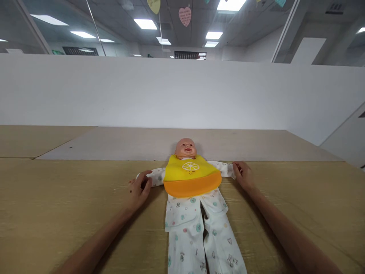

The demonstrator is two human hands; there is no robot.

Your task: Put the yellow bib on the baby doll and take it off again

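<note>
A baby doll (185, 147) lies on its back, head away from me. It wears a printed white outfit (186, 217) with long sleeves and legs. Over its chest sits a yellow bib (179, 170) with an orange lower pocket (192, 187) and a white citrus-slice print. My left hand (140, 189) is closed at the end of the sleeve (158, 176) on the left side, thumb and fingers around the cuff. On the other side, my right hand (243, 175) pinches the cuff of the outstretched sleeve (225, 168). Both doll arms are spread outward.
The doll rests on a yellowish-brown table (71, 190). A paler board (137, 142) runs along the back, against a white partition (176, 91). Glass panels rise above the partition, with paper hearts (185, 16) hanging there.
</note>
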